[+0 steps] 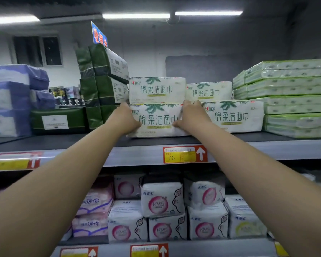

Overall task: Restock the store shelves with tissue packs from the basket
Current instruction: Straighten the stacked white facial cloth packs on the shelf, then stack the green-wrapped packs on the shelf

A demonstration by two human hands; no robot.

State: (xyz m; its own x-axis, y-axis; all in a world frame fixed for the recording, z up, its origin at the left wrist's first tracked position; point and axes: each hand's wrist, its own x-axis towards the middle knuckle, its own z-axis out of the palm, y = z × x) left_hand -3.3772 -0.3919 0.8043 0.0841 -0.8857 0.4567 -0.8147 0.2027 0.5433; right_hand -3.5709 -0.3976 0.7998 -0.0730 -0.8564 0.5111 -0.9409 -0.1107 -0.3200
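Both arms raised to top shelf (156,140). Left hand (125,118) clasps left end of white tissue pack (157,118), fingers wrapped behind edge. Right hand (190,115) clasps its right end, thumb on front face. Pack sits on shelf at front, second pack (157,89) stacked on top, third pack (233,115) just beside on right. Dark green packs (104,78) stacked left. Price tag (183,154) on shelf rail below.

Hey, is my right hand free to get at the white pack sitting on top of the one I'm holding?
Probably yes. Your right hand grips the lower pack directly beneath the upper pack, whose front face is uncovered; you would need to let go first.
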